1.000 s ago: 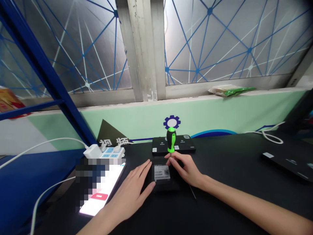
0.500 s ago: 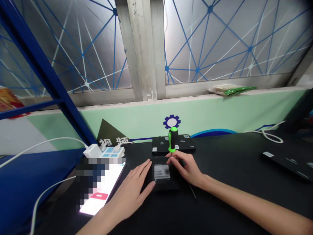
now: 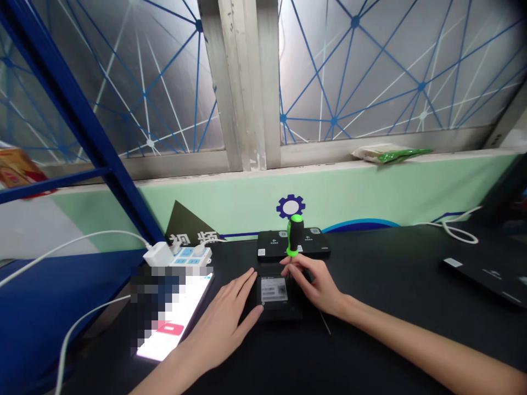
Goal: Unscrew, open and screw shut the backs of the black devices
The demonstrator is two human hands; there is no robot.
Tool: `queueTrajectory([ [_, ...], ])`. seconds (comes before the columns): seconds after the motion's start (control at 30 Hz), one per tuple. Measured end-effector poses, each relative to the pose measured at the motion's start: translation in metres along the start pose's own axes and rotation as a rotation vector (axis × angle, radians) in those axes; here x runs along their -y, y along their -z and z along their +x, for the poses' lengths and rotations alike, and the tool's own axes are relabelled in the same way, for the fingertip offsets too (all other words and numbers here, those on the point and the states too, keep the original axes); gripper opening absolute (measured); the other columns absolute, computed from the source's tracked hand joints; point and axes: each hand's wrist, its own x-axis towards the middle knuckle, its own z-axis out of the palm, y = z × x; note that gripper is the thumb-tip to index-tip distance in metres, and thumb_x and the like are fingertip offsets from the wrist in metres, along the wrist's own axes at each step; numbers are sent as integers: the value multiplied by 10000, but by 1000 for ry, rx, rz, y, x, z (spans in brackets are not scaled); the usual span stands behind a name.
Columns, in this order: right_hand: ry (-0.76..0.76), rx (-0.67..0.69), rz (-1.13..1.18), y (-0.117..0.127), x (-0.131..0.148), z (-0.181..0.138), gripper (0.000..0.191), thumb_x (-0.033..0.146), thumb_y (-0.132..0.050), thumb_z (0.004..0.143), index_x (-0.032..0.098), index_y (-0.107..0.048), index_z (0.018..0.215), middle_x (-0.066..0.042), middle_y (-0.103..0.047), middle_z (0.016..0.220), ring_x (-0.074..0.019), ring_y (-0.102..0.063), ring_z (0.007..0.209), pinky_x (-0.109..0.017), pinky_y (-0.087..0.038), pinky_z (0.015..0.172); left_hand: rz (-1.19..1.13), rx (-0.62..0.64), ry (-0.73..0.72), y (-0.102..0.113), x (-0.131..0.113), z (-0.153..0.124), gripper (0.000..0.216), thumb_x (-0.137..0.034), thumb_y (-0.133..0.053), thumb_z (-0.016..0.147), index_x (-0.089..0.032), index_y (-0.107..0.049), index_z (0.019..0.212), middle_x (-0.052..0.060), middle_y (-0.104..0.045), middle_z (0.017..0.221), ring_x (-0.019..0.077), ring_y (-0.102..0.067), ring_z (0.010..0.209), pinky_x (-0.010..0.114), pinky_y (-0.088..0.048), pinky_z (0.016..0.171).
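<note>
A small black box with a white label (image 3: 274,293) lies on the black table (image 3: 370,307). My left hand (image 3: 224,323) lies flat against the box's left side, fingers stretched out. My right hand (image 3: 315,282) pinches the shaft of a screwdriver with a green and black handle (image 3: 295,237). The screwdriver stands upright with its tip at the box's top right corner. A second black box (image 3: 293,244) lies just behind.
A lit phone (image 3: 173,318) lies left of my left hand. Behind it sits a white power strip (image 3: 179,255) with cables. More flat black devices (image 3: 486,274) lie at the right. A blue rack post (image 3: 82,120) rises at the left, before a window.
The screwdriver handle has tipped slightly to the right, and my right fingers have shifted on its shaft. My left hand stays put.
</note>
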Motion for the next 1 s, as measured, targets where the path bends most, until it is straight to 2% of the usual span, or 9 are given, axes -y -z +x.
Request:
queueTrajectory([
  [0.1, -5, -24, -9, -1, 0, 1, 210, 310, -488, 1003, 189, -656, 966, -67, -722, 855, -180, -647, 691, -297, -515, 684, 6, 1, -2, 0, 1, 0, 619, -523, -384, 1022, -304, -203, 1572, 67, -318, 1593, 305, -366, 1419, 501, -362, 1122],
  [0.3, -31, -82, -1, -4, -1, 4, 192, 364, -606, 942, 198, -636, 849, -42, -690, 758, -166, -598, 601, -284, -506, 601, -3, 10, 3, -2, 2, -1, 625, -528, -381, 1022, -309, -187, 1574, 61, -301, 1601, 302, -351, 1427, 505, -360, 1123],
  [0.43, -44, -67, 17, -4, 2, 6, 195, 367, -579, 958, 191, -648, 907, -43, -703, 762, -172, -629, 630, -282, -530, 620, 3, -6, -14, -1, 2, -1, 614, -517, -380, 1026, -309, -194, 1573, 69, -305, 1598, 308, -363, 1420, 505, -364, 1119],
  [0.53, -34, -49, 28, -3, 6, 6, 218, 354, -542, 978, 189, -661, 899, -66, -737, 839, -188, -675, 698, -298, -547, 670, 0, 7, -4, 0, 1, -1, 623, -524, -382, 1023, -302, -194, 1574, 68, -313, 1594, 310, -368, 1417, 507, -370, 1117],
  [0.67, -23, -127, 62, -2, 11, 6, 197, 356, -560, 970, 192, -669, 964, -61, -738, 810, -205, -687, 735, -314, -544, 709, -1, 19, 5, 1, 1, -2, 625, -530, -376, 1022, -309, -186, 1575, 63, -297, 1602, 312, -350, 1426, 514, -371, 1115],
  [0.77, -24, -239, 113, 3, 18, 7, 236, 379, -535, 982, 189, -659, 919, -32, -672, 698, -179, -628, 646, -303, -514, 659, -12, 38, 21, 1, 1, -2, 628, -535, -368, 1023, -301, -181, 1576, 61, -274, 1611, 306, -318, 1442, 520, -354, 1126],
  [0.9, -111, -357, 201, 15, 27, 9, 355, 432, -479, 1002, 183, -629, 799, 50, -449, 462, -118, -420, 432, -279, -432, 531, -23, 51, 28, 3, 0, -3, 638, -536, -365, 1023, -291, -170, 1579, 69, -266, 1613, 311, -316, 1442, 530, -346, 1130],
  [1.0, -277, -418, 280, 24, 25, 4, 362, 502, -572, 940, 171, -612, 798, 89, -319, 445, -83, -271, 388, -236, -249, 397, -20, 46, 20, 4, 0, -3, 635, -535, -366, 1023, -296, -171, 1579, 70, -280, 1607, 318, -330, 1435, 539, -353, 1123],
])
